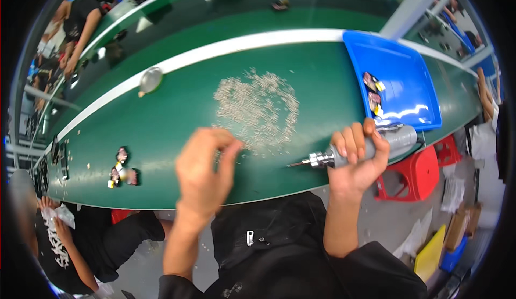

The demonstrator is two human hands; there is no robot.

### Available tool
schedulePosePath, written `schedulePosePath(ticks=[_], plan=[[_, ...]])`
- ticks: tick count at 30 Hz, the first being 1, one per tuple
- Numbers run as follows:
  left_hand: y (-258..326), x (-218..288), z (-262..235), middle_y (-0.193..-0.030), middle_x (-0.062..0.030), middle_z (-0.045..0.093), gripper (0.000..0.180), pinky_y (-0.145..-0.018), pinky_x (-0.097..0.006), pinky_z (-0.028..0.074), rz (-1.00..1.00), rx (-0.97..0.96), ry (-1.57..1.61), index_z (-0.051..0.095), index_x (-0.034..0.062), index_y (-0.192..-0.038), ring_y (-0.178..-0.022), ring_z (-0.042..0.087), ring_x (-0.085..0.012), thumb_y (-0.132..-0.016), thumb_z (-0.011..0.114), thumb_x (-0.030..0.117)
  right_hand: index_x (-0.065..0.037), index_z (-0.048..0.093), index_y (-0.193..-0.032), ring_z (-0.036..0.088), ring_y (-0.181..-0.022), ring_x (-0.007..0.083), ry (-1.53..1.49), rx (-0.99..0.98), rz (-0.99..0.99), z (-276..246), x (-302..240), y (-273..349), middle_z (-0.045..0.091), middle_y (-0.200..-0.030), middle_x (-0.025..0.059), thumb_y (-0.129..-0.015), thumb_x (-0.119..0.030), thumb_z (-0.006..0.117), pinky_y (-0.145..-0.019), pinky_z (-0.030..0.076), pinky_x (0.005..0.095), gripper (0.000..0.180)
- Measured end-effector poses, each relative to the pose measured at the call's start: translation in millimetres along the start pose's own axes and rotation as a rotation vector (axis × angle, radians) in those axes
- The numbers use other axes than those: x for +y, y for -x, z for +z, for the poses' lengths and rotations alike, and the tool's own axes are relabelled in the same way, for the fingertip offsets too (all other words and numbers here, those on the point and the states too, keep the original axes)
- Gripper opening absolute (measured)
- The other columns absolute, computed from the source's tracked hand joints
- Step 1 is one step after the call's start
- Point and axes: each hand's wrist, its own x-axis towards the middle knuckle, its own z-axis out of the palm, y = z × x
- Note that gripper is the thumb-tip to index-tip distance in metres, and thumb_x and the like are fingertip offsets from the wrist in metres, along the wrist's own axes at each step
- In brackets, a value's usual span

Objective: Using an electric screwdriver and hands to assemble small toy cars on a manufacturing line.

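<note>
Gripping: the right hand (357, 162) is wrapping its fingers tightly around a grey electric screwdriver (371, 147), thumb over the top, and is holding it nearly level over the near edge of the green belt (177, 121).
Screwdriver tip: the thin bit (298, 164) is pointing toward the person's left, and is sitting just above the belt surface, near the lower fringe of the screw pile.
Left hand: the left hand (207, 167) is hovering over the belt with its fingertips pinched together right at the lower left edge of the pile; whether something tiny is sitting between them, I cannot tell.
Screw pile: a loose scatter of small silvery screws (258, 108) is lying in the middle of the belt, between the two hands and a little beyond them.
Blue tray: a blue plastic tray (403, 78) is resting on the belt to the right, just beyond the screwdriver's body, and is carrying two small dark parts (372, 90) along its left side.
Left side of belt: a few small dark parts with yellow bits (121, 169) are lying near the front edge, well apart from the left hand.
Far edge: a round silvery dish (150, 79) is sitting on the white strip (258, 42) at the belt's far side.
Nearby: another person's arm (70, 240) is showing at lower left, beside the belt.
</note>
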Motion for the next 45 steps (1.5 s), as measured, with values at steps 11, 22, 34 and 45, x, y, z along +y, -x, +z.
schedulePosePath(ticks=[11, 22, 34, 45], plan=[[-138.8, -100.3, 85.5, -0.088, -0.0197, 0.066, 0.012, -0.076, -0.043, 0.049, 0.044, -0.132, -0.119, 0.067, -0.0021, -0.088, -0.083, 0.063, -0.0381, -0.086, 0.058, 0.006, -0.007, 0.042, -0.086, 0.038, -0.048, 0.0102, 0.054, 0.090, -0.008, -21.3, -3.0, -2.3, 0.036, -0.057, -0.0009, -0.090, -0.019, 0.049, -0.054, 0.036, 0.0282, 0.014], [-243.6, -127.7, 187.1, -0.101, -0.0206, 0.059, 0.038, -0.085, -0.043, 0.048, -0.104, -0.193, -0.409, 0.055, -0.0017, -0.111, -0.097, 0.056, -0.0368, -0.080, 0.068, 0.015, -0.008, 0.045, -0.087, 0.039, -0.047, 0.0159, 0.100, 0.131, 0.029, -24.4, -6.9, 3.1, 0.037, -0.055, 0.0031, -0.088, -0.020, 0.046, -0.055, 0.038, 0.0332, 0.012], [-163.3, -128.4, 57.1, -0.100, -0.0155, 0.064, 0.030, -0.085, -0.037, 0.049, 0.069, -0.309, -0.134, 0.061, -0.0012, -0.104, -0.095, 0.062, -0.0304, -0.076, 0.069, 0.004, -0.007, 0.043, -0.087, 0.035, -0.045, 0.0113, 0.129, 0.188, 0.022, -14.6, -4.7, -2.3, 0.036, -0.055, 0.0011, -0.089, -0.016, 0.046, -0.051, 0.035, 0.0295, 0.010], [68.6, -25.3, -78.6, -0.117, -0.0128, 0.061, 0.049, -0.091, -0.040, 0.046, -0.376, -0.311, -0.307, 0.060, -0.0009, -0.112, -0.107, 0.057, -0.0319, -0.065, 0.073, -0.006, -0.006, 0.042, -0.089, 0.036, -0.048, 0.0100, -0.065, 0.006, 0.142, -16.3, 8.2, 5.3, 0.035, -0.059, 0.0000, -0.090, -0.012, 0.047, -0.055, 0.035, 0.0286, 0.008]])
